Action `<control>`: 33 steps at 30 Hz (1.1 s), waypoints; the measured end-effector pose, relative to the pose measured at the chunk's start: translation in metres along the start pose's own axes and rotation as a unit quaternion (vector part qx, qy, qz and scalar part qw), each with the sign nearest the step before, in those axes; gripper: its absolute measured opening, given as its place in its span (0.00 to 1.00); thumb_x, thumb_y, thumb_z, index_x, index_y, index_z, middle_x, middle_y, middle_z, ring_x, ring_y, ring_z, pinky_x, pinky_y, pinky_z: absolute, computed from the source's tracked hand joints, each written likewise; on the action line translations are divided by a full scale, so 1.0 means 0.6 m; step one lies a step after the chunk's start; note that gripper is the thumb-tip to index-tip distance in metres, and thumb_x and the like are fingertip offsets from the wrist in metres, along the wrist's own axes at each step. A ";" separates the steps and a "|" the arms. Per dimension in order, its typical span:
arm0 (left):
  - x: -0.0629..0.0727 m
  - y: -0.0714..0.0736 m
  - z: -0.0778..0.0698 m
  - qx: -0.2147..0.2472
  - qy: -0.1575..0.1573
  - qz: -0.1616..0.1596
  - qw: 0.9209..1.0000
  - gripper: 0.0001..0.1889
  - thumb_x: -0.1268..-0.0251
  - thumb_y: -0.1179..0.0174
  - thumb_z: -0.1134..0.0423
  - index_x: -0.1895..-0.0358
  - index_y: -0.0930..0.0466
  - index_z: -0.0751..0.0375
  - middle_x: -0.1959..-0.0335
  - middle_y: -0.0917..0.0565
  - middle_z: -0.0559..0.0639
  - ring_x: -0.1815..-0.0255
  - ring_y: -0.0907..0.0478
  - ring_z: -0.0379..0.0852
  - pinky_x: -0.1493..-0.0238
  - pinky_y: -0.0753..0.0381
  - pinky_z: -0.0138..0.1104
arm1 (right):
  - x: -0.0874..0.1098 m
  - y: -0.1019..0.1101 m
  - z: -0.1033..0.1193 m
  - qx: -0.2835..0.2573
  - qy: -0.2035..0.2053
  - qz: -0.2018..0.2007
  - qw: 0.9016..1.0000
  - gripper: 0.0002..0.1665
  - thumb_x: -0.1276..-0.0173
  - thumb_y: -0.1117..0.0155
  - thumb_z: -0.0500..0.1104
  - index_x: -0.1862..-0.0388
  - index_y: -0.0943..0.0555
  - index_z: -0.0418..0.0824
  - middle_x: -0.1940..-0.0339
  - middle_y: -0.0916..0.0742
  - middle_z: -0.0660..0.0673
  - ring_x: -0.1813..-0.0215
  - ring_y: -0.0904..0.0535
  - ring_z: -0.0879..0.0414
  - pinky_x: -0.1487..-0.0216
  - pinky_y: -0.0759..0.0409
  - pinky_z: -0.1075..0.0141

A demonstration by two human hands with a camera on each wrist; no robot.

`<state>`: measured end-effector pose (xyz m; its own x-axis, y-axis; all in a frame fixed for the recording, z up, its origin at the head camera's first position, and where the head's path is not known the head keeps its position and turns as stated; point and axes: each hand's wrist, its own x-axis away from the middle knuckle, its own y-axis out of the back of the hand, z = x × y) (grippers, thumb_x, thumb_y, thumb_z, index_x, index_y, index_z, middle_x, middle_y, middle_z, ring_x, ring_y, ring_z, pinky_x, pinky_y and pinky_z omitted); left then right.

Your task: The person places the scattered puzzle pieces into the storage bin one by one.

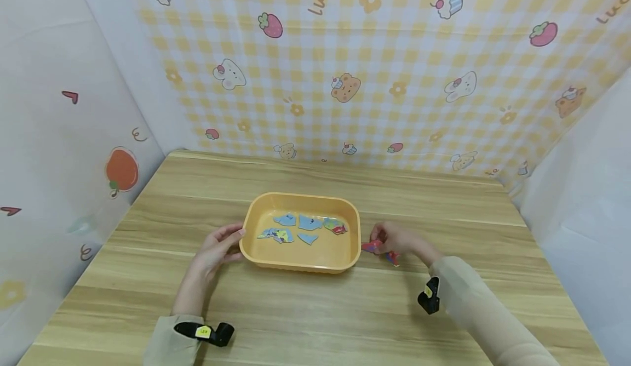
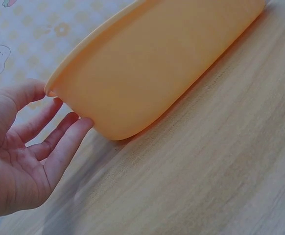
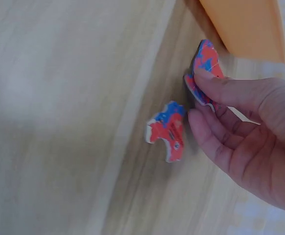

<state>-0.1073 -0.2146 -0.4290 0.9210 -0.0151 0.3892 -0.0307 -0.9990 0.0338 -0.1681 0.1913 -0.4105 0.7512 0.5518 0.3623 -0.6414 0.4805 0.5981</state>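
Observation:
A yellow plastic tray (image 1: 305, 259) stands on the table with several blue and multicoloured puzzle pieces (image 1: 309, 223) lying flat in it. My left hand (image 1: 219, 248) touches the tray's left end; in the left wrist view its fingers (image 2: 71, 139) rest against the outer wall and under the rim, the thumb side near the edge. To the right of the tray, my right hand (image 1: 391, 238) pinches a red and blue puzzle piece (image 3: 208, 63) between thumb and fingers, tilted up from the table. A second red and blue puzzle piece (image 3: 169, 129) lies on the wood just beside that hand.
The wood-grain table (image 1: 315, 316) reaches back to a yellow checked cloth (image 1: 315, 81) with cartoon prints. White cloth hangs at the left (image 1: 64, 136) and right sides. Black wrist cameras are strapped over both sleeves.

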 end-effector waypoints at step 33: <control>0.002 -0.001 0.000 -0.006 -0.008 0.004 1.000 0.29 0.37 0.44 0.52 0.38 0.37 0.67 0.57 0.25 0.39 0.59 0.24 0.33 0.62 0.17 0.28 | -0.001 0.089 0.053 0.024 0.036 -0.031 0.999 0.07 0.41 0.37 0.35 0.65 0.23 0.33 0.66 0.16 0.40 0.61 0.19 0.52 0.59 0.19 0.64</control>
<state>-0.1060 -0.2141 -0.4286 0.9268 -0.0241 0.3749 -0.0426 -0.9982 0.0412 -0.1978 0.1953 -0.3560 0.7749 0.5705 0.2721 -0.5847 0.4835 0.6514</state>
